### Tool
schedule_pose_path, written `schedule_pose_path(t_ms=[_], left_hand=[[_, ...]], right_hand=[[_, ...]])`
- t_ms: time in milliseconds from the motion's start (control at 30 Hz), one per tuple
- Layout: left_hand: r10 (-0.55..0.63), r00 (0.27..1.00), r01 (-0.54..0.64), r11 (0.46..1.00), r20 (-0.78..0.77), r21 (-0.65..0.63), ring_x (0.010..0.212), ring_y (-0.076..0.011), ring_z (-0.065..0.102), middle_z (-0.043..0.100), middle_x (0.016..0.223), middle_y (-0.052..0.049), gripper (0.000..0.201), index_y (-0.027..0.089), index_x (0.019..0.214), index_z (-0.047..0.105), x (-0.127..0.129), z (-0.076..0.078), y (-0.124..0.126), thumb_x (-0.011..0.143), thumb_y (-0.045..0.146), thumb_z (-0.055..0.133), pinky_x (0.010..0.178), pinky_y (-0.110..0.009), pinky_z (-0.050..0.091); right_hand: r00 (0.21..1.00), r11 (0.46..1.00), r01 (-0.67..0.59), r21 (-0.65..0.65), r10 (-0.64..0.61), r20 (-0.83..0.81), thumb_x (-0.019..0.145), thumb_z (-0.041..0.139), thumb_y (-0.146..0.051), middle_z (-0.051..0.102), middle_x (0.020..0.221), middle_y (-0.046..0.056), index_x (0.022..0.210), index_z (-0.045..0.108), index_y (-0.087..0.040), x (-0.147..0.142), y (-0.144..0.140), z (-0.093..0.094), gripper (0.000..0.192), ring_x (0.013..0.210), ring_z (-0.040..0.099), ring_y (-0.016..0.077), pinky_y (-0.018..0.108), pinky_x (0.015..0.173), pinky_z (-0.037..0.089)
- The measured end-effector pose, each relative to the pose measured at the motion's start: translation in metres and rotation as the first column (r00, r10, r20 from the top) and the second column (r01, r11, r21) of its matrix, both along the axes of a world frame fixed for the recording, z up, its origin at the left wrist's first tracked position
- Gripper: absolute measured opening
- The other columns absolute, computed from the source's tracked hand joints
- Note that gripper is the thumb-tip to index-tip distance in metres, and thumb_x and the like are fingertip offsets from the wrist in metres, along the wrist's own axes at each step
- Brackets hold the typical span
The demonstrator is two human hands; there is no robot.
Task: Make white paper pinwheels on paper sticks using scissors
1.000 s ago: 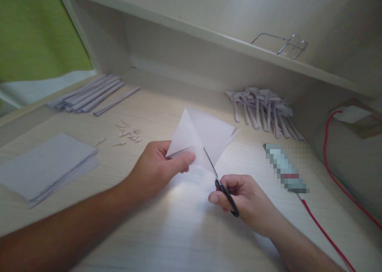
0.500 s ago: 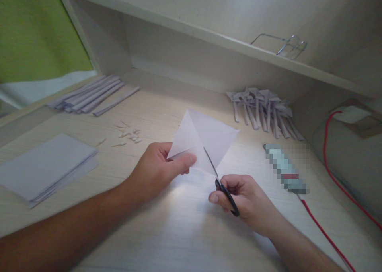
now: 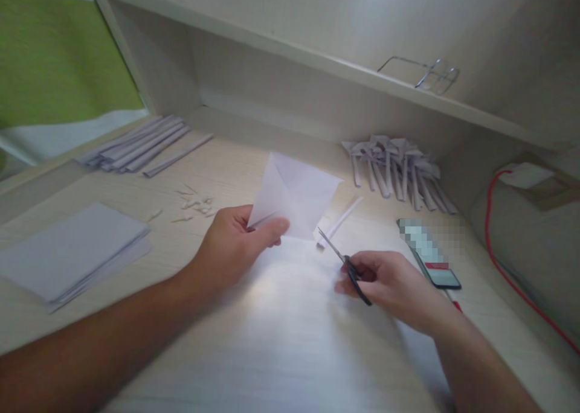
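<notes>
Now left hand (image 3: pixel 235 244) pinches folded white paper (image 3: pixel 294 195) by lower corner, raised above desk (image 3: pixel 281 340) centre. Right hand (image 3: pixel 385 283) grips scissors (image 3: pixel 342 263), blades at paper's 5 o'clock, apart. Cut strip (image 3: pixel 339 223) lies at 4 o'clock. Keep paper taut, blades clear of thumb.

Bare desk (image 3: pixel 290 340) open before hands; paper stack (image 3: pixel 67 253) blocks left; phone (image 3: pixel 428 253) and red cable (image 3: pixel 512 280) right; folded pieces (image 3: pixel 396 168) crowd back wall.
</notes>
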State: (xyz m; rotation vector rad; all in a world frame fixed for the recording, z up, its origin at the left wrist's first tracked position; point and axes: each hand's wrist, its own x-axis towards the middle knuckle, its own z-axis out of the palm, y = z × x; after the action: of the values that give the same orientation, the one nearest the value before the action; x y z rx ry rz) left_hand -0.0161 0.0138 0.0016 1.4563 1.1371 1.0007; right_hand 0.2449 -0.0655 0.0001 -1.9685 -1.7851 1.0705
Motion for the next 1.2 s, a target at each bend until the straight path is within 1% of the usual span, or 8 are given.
schedule_pose_path(t_ms=[267, 433, 700, 833, 900, 967, 1033, 1200], left_hand=[[-0.033, 0.999, 0.033, 0.999, 0.018, 0.003, 0.058, -0.0154, 0.057, 0.065, 0.059, 0.0, 0.03, 0.018, 0.059, 0.066, 0.004, -0.007, -0.001, 0.076, 0.04, 0.075, 0.059, -0.027, 0.041], [-0.037, 0.999, 0.037, 0.998, 0.005, 0.048, 0.057, -0.0158, 0.056, 0.064, 0.057, 0.0, 0.031, 0.018, 0.058, 0.064, 0.005, -0.006, -0.002, 0.077, 0.04, 0.074, 0.058, -0.028, 0.04], [-0.022, 1.0, 0.022, 0.995, 0.004, 0.096, 0.057, -0.0158, 0.056, 0.065, 0.058, 0.0, 0.031, 0.018, 0.058, 0.064, -0.003, 0.01, -0.017, 0.078, 0.04, 0.073, 0.058, -0.028, 0.041], [-0.04, 0.999, 0.039, 0.997, 0.021, 0.066, 0.059, -0.0162, 0.057, 0.065, 0.058, 0.0, 0.031, 0.018, 0.058, 0.064, -0.01, 0.012, -0.041, 0.078, 0.039, 0.073, 0.061, -0.029, 0.042], [-0.053, 0.997, 0.051, 0.998, 0.053, 0.044, 0.061, -0.0165, 0.058, 0.065, 0.059, 0.0, 0.033, 0.018, 0.058, 0.064, -0.01, 0.008, -0.057, 0.079, 0.041, 0.073, 0.063, -0.03, 0.043], [-0.056, 0.995, 0.054, 0.998, 0.085, 0.018, 0.063, -0.0169, 0.058, 0.065, 0.06, 0.0, 0.034, 0.018, 0.058, 0.063, -0.007, 0.004, -0.073, 0.08, 0.043, 0.073, 0.065, -0.03, 0.044], [-0.045, 0.993, 0.046, 0.999, 0.112, -0.006, 0.063, -0.0172, 0.058, 0.065, 0.062, 0.0, 0.035, 0.018, 0.06, 0.064, -0.003, -0.001, -0.086, 0.081, 0.044, 0.072, 0.066, -0.03, 0.044], [-0.153, 0.974, 0.163, 0.986, 0.169, -0.047, 0.075, -0.0213, 0.065, 0.073, 0.079, -0.005, 0.03, 0.014, 0.084, 0.071, -0.008, -0.005, -0.094, 0.077, 0.043, 0.077, 0.069, -0.031, 0.049]], right_hand=[[0.925, 0.99, -0.071, 0.12, 0.021, 0.38, 0.071, 0.077, -0.033, 0.064, 0.068, 0.001, 0.072, 0.06, -0.022, 0.04, 0.004, 0.014, 0.021, 0.061, 0.051, 0.0158, 0.027, 0.052, 0.031], [0.925, 0.989, -0.144, -0.029, 0.145, 0.352, 0.074, 0.071, -0.024, 0.064, 0.062, 0.001, 0.068, 0.069, -0.021, 0.039, 0.002, 0.023, 0.007, 0.057, 0.052, 0.0166, 0.027, 0.051, 0.03], [0.882, 0.96, -0.252, 0.125, 0.175, 0.437, 0.065, 0.079, -0.017, 0.074, 0.091, 0.006, 0.087, 0.081, -0.026, 0.038, -0.005, 0.03, 0.024, 0.078, 0.064, 0.0225, 0.029, 0.067, 0.043], [0.895, 0.95, -0.236, 0.206, 0.131, 0.426, 0.072, 0.082, -0.031, 0.075, 0.091, 0.008, 0.086, 0.081, -0.023, 0.03, -0.013, 0.037, 0.016, 0.074, 0.065, 0.0213, 0.03, 0.065, 0.045], [0.947, 0.931, -0.121, 0.345, 0.003, 0.321, 0.082, 0.077, -0.042, 0.074, 0.085, 0.008, 0.089, 0.079, -0.021, 0.013, -0.019, 0.04, 0.022, 0.071, 0.065, 0.0205, 0.031, 0.064, 0.046], [0.999, 0.894, 0.03, 0.447, -0.019, -0.028, 0.089, 0.069, -0.048, 0.075, 0.093, 0.009, 0.101, 0.075, -0.019, -0.011, -0.026, 0.04, 0.032, 0.078, 0.068, 0.0203, 0.031, 0.069, 0.051], [0.922, 0.914, 0.102, 0.393, 0.062, -0.382, 0.088, 0.071, -0.049, 0.074, 0.089, 0.006, 0.107, 0.071, -0.018, -0.035, -0.031, 0.036, 0.036, 0.076, 0.069, 0.0187, 0.031, 0.07, 0.054], [0.799, 0.95, 0.104, 0.293, 0.095, -0.594, 0.085, 0.074, -0.041, 0.071, 0.08, 0.003, 0.088, 0.071, -0.016, -0.06, -0.03, 0.019, 0.025, 0.067, 0.064, 0.0141, 0.029, 0.067, 0.054]])
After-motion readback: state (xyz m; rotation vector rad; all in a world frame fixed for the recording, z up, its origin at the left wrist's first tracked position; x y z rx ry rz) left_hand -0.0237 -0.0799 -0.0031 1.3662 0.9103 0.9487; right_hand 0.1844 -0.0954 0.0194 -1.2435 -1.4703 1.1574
